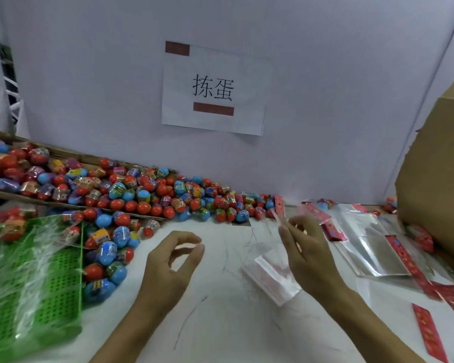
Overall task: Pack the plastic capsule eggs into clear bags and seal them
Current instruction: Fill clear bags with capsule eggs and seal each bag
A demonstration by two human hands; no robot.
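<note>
Head view, looking down at a white table [220, 323]. Both bare hands are raised over it.

Left hand [172, 260]: fingers loosely curled, thumb and forefinger tips close together but apart, nothing between them. It holds nothing.

Right hand [306, 248]: thumb and fingers pinch the upper part of a clear bag [274, 273]. The bag hangs from the hand, lower end close to the table beneath the wrist; whether it touches the table cannot be told. It looks empty. A red strip [279, 205] stands up at its top edge, above the fingertips.

Eggs [142, 195]: a large heap, red and blue, most wrapped in printed film, runs along the back of the table from far left to centre. Part of it lies on flat cardboard [63, 153] against the wall. More eggs lie nearer, beside a green basket [45, 279] at left. The basket is wrapped in clear film, with some eggs showing on its far side.

Right side: a stack of bags [372, 247] with red strips lies flat, well apart from the heap. Loose red strips lie near the table's right edge. A brown box [435, 184] stands at far right.

Back wall: a paper sign [214, 89], taped on, with two printed characters.
</note>
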